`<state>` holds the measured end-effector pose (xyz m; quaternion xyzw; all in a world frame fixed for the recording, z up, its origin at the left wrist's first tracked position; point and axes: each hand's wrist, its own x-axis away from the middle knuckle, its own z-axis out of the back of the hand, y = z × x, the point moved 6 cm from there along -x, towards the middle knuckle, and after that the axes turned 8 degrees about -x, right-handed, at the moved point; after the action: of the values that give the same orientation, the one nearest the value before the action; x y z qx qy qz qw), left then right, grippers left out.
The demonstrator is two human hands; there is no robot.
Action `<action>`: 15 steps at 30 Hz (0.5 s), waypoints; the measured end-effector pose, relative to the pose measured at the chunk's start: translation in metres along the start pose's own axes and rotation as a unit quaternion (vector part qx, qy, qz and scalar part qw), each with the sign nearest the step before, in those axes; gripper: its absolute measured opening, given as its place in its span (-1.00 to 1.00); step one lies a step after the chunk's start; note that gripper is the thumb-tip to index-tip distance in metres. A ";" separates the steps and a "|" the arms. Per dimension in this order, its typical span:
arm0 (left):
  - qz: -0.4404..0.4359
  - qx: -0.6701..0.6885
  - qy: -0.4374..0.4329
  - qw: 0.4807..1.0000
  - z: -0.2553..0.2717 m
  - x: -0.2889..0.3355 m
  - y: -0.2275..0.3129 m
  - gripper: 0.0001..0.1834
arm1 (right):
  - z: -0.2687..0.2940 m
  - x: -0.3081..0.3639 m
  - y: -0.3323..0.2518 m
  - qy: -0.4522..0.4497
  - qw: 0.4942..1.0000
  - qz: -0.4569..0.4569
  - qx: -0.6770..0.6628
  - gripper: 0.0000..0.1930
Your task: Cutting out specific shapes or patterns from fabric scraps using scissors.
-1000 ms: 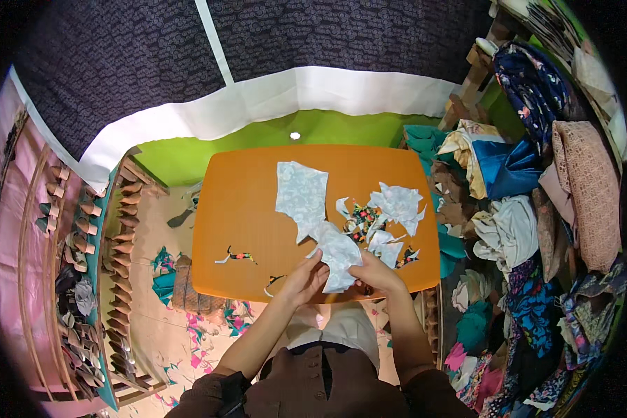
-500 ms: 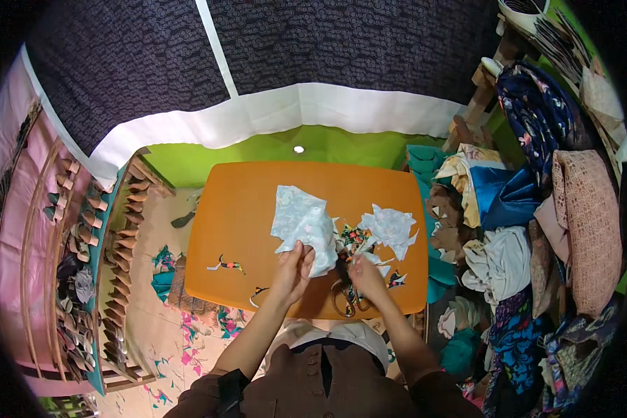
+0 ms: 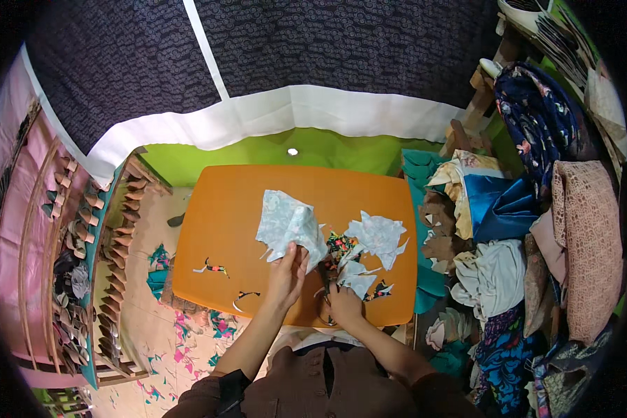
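Observation:
Pinched between the thumb and fingers of my left hand (image 3: 286, 273) is a pale blue floral fabric piece (image 3: 283, 221), lifted above the orange table and folded over on its right side. My right hand (image 3: 344, 304) is closed around dark-handled scissors (image 3: 324, 306); their blades point away from me, partly hidden beside the fabric. Just beyond that hand lie a pale fabric scrap (image 3: 356, 279) and a small heap of dark floral scraps (image 3: 341, 249). Farther right, a larger pale cut piece (image 3: 377, 235) rests flat with jagged edges.
Thin dark offcuts lie on the left of the orange table (image 3: 216, 202). Folded fabrics (image 3: 494, 268) are piled along the right side. Shoe lasts (image 3: 118, 265) line a rack at left. Colourful scraps (image 3: 184, 345) litter the floor. A dark curtain (image 3: 313, 52) hangs beyond the table.
My right hand has moved left and nearer to me, and now grips the scissors' handles closely. My left hand still holds the pale fabric. The whole view has shifted slightly.

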<state>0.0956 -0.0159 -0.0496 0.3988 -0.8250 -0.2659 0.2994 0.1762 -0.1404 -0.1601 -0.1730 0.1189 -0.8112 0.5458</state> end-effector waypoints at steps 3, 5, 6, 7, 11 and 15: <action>-0.001 -0.014 0.053 0.999 0.000 -0.001 -0.003 -0.84 | 0.003 -0.011 0.001 -0.058 0.998 -0.009 0.002 -0.58; -0.017 -0.010 0.090 0.996 0.005 -0.002 0.004 -0.83 | 0.009 -0.014 -0.002 -0.051 0.998 0.022 0.034 -0.57; -0.029 -0.003 0.079 0.996 0.014 -0.006 0.001 -0.80 | 0.012 -0.012 0.002 -0.067 0.998 0.005 -0.003 -0.56; -0.033 -0.003 0.084 0.996 0.018 -0.006 0.001 -0.80 | 0.018 -0.013 0.001 -0.085 0.996 -0.010 -0.040 -0.55; -0.049 -0.014 0.123 0.991 0.016 0.002 0.004 -0.78 | 0.027 -0.014 0.022 -0.124 0.978 -0.006 -0.165 -0.51; -0.082 -0.001 0.139 0.987 0.018 0.006 -0.002 -0.79 | 0.023 -0.004 0.044 -0.209 0.767 -0.160 -0.585 -0.58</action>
<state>0.0805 -0.0186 -0.0617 0.4974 -0.7397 -0.2324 0.3891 0.2243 -0.1534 -0.1565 -0.6405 0.4238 -0.6041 0.2128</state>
